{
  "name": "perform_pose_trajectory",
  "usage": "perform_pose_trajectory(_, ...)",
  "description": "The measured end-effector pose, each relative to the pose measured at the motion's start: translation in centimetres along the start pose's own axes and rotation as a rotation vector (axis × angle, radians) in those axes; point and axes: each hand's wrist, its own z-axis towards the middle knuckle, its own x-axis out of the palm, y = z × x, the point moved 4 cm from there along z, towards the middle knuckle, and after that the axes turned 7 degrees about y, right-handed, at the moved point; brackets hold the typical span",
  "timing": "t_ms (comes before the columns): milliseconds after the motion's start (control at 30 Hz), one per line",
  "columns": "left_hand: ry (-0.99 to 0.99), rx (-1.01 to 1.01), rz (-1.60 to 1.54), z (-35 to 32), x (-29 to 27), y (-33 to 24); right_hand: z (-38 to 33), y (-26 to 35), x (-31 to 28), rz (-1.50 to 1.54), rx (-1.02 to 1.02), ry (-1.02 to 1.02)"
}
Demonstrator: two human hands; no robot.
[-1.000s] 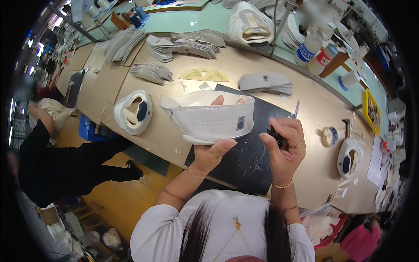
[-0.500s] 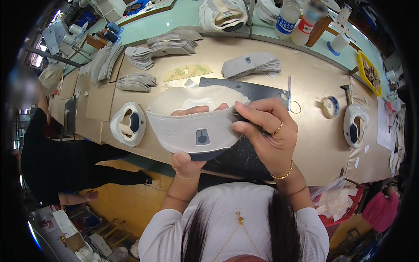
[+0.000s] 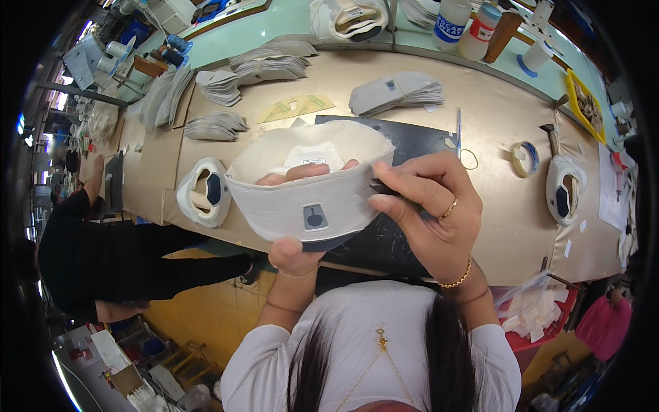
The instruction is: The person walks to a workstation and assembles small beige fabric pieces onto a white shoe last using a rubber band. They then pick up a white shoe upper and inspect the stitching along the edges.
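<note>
A white shoe upper (image 3: 274, 206) is held up before me, its opening tilted so that the cream lining and a small label inside show. On its outer side are a dark blue patch and a dark lower band. My left hand (image 3: 294, 255) grips it from below, thumb outside and fingertips showing over the rim inside. Close to the upper's right edge, my right hand (image 3: 439, 213) is closed in a pinch. A small dark tool (image 3: 379, 187), mostly hidden by the fingers, shows at its fingertips; its kind cannot be made out.
Behind the upper lies a black board (image 3: 429, 144). Other shoe uppers (image 3: 204, 192) rest on the table, with stacks of grey pieces (image 3: 398, 93) farther back. To the right are a tape roll (image 3: 524, 159) and a hammer (image 3: 551, 137). Another person (image 3: 103, 264) stands at the left.
The upper has tipped slightly, and more of its lining and the inside label now show. My hands keep their grips. The other person's arm at the left has shifted.
</note>
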Motion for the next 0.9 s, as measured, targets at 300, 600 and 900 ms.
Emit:
perform_pose_trajectory(300, -0.016, 0.012, 0.196, -0.1, 0.9, -0.3, 0.1, 1.0, 0.7, -0.037, -0.004, 0.03)
perform_pose_trajectory(600, -0.005, 0.004, 0.242, -0.6, 0.7, -0.5, 0.1, 1.2, 0.8, -0.033, 0.037, 0.075)
perform_pose_trajectory(900, -0.025, 0.025, 0.28, -0.3, 1.5, -0.6, 0.5, 1.1, 0.4, -0.059, -0.033, 0.054)
